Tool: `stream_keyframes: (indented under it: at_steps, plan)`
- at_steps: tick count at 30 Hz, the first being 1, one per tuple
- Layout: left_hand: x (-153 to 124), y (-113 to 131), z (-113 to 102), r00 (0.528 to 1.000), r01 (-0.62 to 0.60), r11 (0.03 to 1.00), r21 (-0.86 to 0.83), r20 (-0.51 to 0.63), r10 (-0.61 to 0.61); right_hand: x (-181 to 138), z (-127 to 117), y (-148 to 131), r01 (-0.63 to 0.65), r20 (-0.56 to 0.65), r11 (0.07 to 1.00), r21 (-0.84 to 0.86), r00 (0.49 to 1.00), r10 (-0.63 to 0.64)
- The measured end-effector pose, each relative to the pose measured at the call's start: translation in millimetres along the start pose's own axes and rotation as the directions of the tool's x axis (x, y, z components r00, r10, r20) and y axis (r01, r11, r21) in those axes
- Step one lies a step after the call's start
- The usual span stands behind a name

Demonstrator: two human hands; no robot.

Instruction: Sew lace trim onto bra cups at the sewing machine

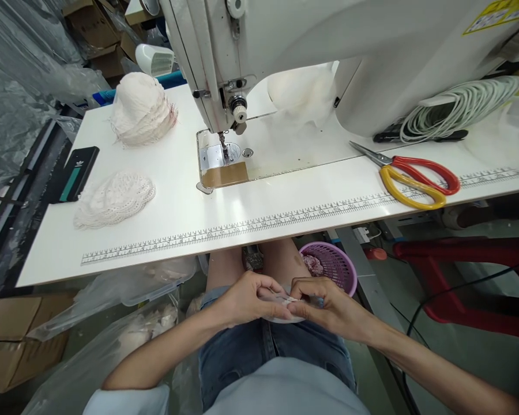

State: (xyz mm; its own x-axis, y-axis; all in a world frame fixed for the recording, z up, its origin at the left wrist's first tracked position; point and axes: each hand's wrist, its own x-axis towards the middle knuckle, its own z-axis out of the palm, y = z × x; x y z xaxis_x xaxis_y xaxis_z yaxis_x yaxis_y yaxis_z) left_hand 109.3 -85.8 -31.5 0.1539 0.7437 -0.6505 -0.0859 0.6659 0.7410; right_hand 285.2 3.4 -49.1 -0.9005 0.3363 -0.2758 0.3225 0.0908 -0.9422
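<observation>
A small piece of thin white fabric (pixel 281 316) is held over my lap, below the table's front edge. My left hand (pixel 259 297) pinches it from one side, thumb and fingers together. From the other side my right hand (pixel 318 298) grips its edge between thumb and forefinger. The fingertips of both hands nearly meet, and much of the fabric is hidden behind them. Above, a white sewing machine (pixel 285 34) stands on the table, its needle and presser foot (pixel 225 148) over the metal plate.
On the white table (pixel 168 196) are a stack of white cloth (pixel 142 109), a lace piece (pixel 115 199), a dark box (pixel 78 173), scissors (pixel 415 176) and a coiled cord (pixel 462 109). Below stand a purple basket (pixel 346 268), a red stool (pixel 436 276) and a cardboard box (pixel 21 340).
</observation>
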Motion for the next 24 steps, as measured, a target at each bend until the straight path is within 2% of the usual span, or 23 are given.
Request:
stream_keyframes:
  at_steps: [6, 12, 16, 19, 22, 24]
  plan:
    - [7.2, 1.2, 3.6, 0.998, 0.06, 0.997, -0.057, -0.007, -0.061, -5.2, -5.2, -0.1, -0.005, -0.022, 1.0, -0.003, 1.0, 0.005]
    - [13.5, 5.8, 0.5, 0.981, 0.194, 0.976, -0.095, 0.028, -0.192, -10.8, -11.9, 6.8, -0.028, 0.009, 0.999, 0.02, 1.0, 0.028]
    - [16.1, 8.5, 0.9, 0.979, 0.2, 0.978, -0.065, 0.047, -0.197, -11.7, -15.1, 7.4, -0.009, 0.037, 1.0, 0.022, 0.999, 0.008]
    - [17.5, 6.8, 0.8, 0.982, 0.183, 0.981, -0.071, 0.06, -0.178, -15.3, -26.6, -1.5, -0.003, 0.072, 0.999, -0.046, 0.997, 0.006]
    - [19.0, 4.2, -0.1, 0.986, 0.154, 0.985, -0.078, 0.069, -0.149, -23.6, -57.2, -18.5, 0.03, -0.02, 0.979, -0.201, 0.999, -0.035]
    - [19.6, 3.2, -0.5, 0.988, 0.142, 0.987, -0.072, 0.064, -0.137, -29.3, -88.8, -28.0, 0.066, -0.194, 0.925, -0.375, 0.97, -0.148]
